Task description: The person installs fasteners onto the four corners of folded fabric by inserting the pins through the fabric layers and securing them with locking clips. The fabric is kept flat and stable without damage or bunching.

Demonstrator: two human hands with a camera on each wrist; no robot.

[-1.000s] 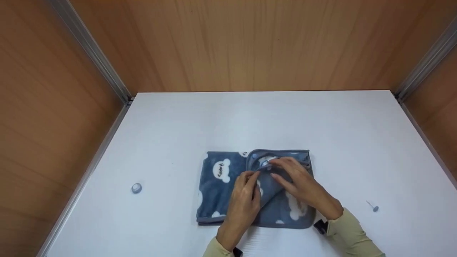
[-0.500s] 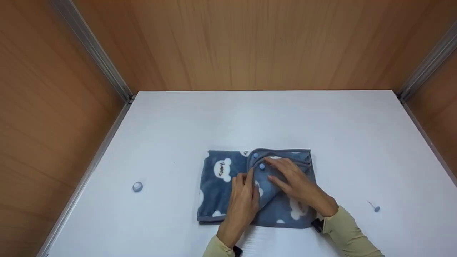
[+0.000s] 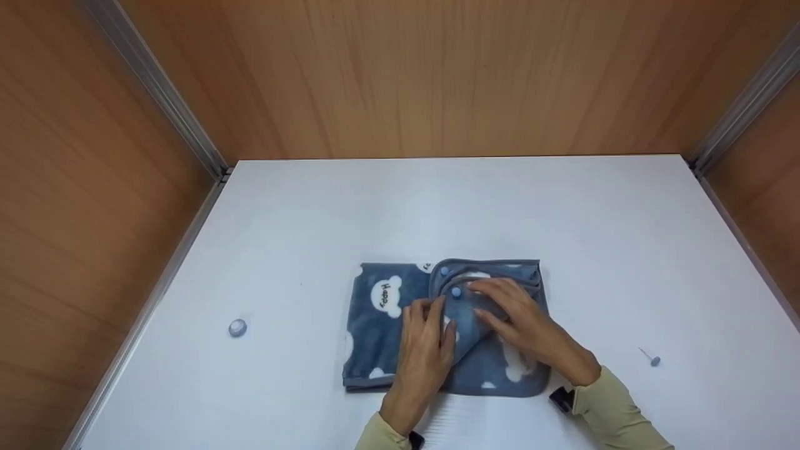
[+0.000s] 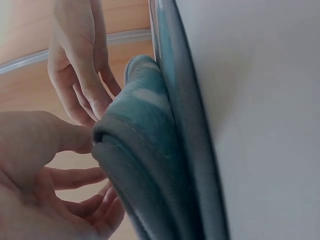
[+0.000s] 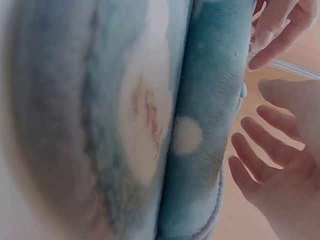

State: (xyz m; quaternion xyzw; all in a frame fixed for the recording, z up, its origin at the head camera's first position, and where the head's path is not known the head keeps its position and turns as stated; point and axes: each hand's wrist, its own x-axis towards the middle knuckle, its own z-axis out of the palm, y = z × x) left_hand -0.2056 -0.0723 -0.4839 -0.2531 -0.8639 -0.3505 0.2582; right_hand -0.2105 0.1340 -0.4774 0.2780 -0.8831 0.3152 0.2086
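Note:
A folded blue plush blanket [image 3: 369,344] with white bear prints lies at the front of the white table. One of its corner flaps [image 3: 465,337] is folded over, with a round blue button-like head [image 3: 456,292] on it and a second, similar head [image 3: 444,271] just beyond. My left hand [image 3: 422,350] rests at the flap's left edge; the left wrist view has its thumb [image 4: 75,137] right at the bound edge. Hovering over the flap, my right hand [image 3: 531,325] has loosely spread fingers [image 5: 267,142], apart from the cloth, with nothing held.
A small round blue-white cap [image 3: 237,328] lies on the table [image 3: 300,219] to the left. To the right is a thin pin with a round blue head [image 3: 655,361]. Wood-grain panels [image 3: 400,75] with metal edging enclose the back and both sides.
The flap's edge, raised between my hands a second ago, has come down, exposing the blue head on it. My right fingertips have drawn off that head slightly; my left hand has barely moved.

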